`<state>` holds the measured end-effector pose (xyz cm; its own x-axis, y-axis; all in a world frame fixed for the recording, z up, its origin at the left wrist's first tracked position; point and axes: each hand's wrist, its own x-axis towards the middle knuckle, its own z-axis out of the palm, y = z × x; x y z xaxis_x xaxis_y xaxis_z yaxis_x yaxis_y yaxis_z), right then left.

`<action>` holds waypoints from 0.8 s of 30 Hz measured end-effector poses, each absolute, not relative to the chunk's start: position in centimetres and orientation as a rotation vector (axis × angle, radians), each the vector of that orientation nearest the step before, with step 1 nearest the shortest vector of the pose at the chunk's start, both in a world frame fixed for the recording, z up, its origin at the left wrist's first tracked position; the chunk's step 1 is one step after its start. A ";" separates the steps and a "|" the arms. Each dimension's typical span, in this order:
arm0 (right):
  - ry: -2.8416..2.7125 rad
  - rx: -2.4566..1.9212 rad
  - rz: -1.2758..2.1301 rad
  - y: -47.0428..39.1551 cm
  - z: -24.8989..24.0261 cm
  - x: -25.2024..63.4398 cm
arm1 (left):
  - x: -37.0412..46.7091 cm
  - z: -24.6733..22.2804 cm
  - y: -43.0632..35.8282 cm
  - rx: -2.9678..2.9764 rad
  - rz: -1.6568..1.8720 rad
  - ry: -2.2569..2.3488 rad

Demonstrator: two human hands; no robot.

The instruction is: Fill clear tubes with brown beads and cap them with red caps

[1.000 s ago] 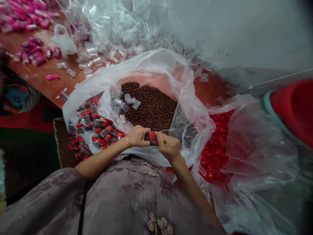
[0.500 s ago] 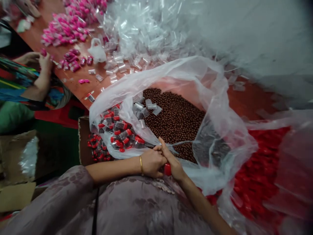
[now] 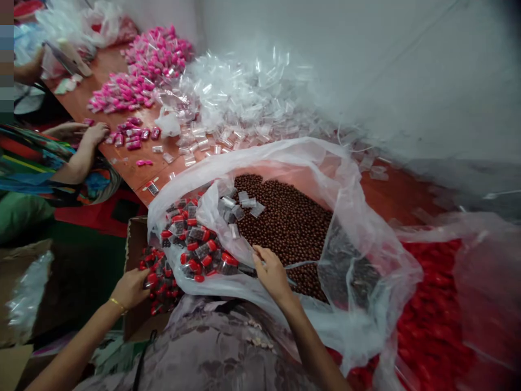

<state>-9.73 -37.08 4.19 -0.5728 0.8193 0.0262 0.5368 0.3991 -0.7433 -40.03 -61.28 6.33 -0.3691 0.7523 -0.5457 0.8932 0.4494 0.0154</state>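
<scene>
1. From here, the left hand (image 3: pixel 132 288) is at the carton (image 3: pixel 136 241), fingers bent against a red-capped jar (image 3: pixel 152 280); I can't tell whether they grip it or have let go. Released short, it could strike the carton's torn edge and land on the floor (image 3: pixel 89 244).
2. More red-capped jars fill the carton beneath and lie heaped in the left part of the bag (image 3: pixel 285 149). That heap looks loose; a tug on the plastic might roll some out.
3. The right hand (image 3: pixel 271 274) is at the bag's inner fold, fingers half curled beside a dark strip (image 3: pixel 246 270). Whether they pinch anything, I can't tell. If they do catch the fold, pulling could let jars and beads (image 3: pixel 285 217) mix, since only limp plastic parts them.
4. A few clear tubes lie on the beads, where a careless sweep might bury them.
5. As for the room: at far left, a co-worker's hands (image 3: pixel 96 133) are at the counter's edge, by pink packs (image 3: pixel 122 92).
6. The counter (image 3: pixel 391 190) is orange-red, with a pile of clear tubes (image 3: pixel 252 98) against the pale wall (image 3: pixel 427 98).
7. Far right, red caps (image 3: pixel 427 304) sit under filmy plastic.
</scene>
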 end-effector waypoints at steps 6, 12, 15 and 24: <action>-2.295 -1.298 0.799 -32.9 3.9 -9.5 | -40.4 5.6 -57.4 1.573 -0.099 2.233; -2.568 -1.434 0.462 -26.8 4.1 -15.4 | -34.4 5.9 -43.6 2.041 0.318 1.919; -2.625 -1.587 0.445 -25.0 3.4 -18.0 | -34.1 5.3 -36.2 2.171 0.333 1.857; -2.765 -1.431 0.588 -27.4 2.4 -15.9 | -36.0 1.0 -23.7 2.413 0.054 1.412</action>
<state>-15.93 -27.36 2.41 -0.5920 0.7830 -0.1909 0.7930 0.5236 -0.3115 -36.01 -23.67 1.03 0.5040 0.8525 -0.1385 0.8394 -0.4457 0.3111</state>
